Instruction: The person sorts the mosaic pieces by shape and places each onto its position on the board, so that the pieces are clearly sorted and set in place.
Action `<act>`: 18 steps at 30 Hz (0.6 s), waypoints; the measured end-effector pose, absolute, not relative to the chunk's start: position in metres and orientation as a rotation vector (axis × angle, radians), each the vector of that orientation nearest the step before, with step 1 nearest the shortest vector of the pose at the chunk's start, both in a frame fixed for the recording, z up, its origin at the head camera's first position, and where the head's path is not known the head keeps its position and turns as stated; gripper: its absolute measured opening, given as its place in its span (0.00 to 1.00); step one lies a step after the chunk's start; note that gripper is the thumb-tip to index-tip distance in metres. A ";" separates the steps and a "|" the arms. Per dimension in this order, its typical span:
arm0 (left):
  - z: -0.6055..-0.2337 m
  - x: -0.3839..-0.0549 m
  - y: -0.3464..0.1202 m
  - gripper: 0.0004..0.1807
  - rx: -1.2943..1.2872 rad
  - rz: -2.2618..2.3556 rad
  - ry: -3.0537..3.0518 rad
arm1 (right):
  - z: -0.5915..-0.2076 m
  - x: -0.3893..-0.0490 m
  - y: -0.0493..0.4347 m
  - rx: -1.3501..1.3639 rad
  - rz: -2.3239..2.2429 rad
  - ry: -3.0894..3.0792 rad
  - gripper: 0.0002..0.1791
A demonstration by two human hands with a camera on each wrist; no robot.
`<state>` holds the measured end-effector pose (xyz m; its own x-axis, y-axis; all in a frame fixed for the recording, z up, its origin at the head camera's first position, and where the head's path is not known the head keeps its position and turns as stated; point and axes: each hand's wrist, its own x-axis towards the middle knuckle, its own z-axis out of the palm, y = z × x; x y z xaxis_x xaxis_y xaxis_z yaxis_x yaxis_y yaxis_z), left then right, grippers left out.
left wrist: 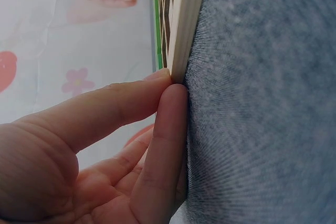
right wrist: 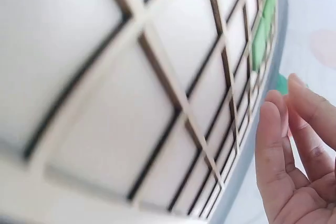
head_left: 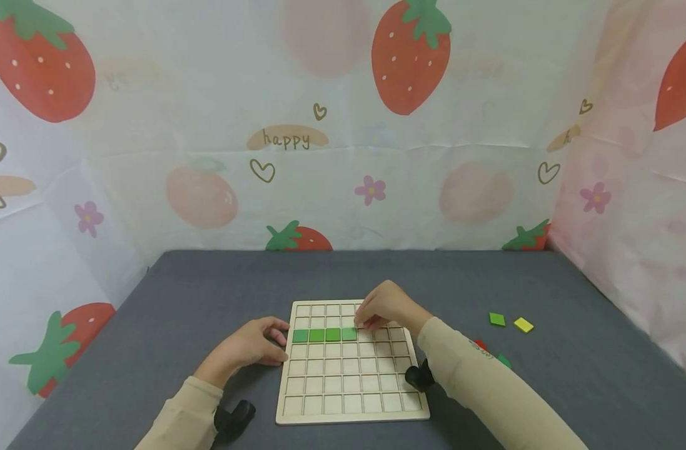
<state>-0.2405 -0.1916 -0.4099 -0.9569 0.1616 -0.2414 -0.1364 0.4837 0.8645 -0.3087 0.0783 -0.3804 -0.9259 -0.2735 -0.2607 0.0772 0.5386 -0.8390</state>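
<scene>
A pale wooden grid board lies on the dark table. Four square tiles fill the left part of one of its upper rows: a teal tile, two green tiles and another teal tile. My left hand is at the board's left side, thumb and forefinger pinching its edge. Over the upper right of the board hovers my right hand, just right of the last teal tile. Its fingers are loosely bent, and nothing shows between the tips in the right wrist view.
Right of the board lie a green tile and a yellow tile. Nearer, a red piece and a green piece peep out beside the right sleeve. A strawberry-print curtain stands behind the table.
</scene>
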 end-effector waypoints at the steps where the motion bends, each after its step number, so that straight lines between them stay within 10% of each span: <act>1: -0.410 -0.240 -0.191 0.34 0.021 1.461 2.444 | -0.379 -0.310 0.082 -0.160 -1.348 2.429 0.03; 18: -0.411 -0.241 -0.191 0.34 -0.003 1.457 2.446 | -0.361 -0.316 0.152 -0.075 -1.439 2.437 0.11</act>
<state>-0.2410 -0.1908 -0.4108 -0.9568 0.1473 -0.2506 -0.1502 0.4874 0.8601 -0.3164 0.1515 -0.3607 -0.9509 -0.1997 -0.2366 0.1107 0.4944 -0.8621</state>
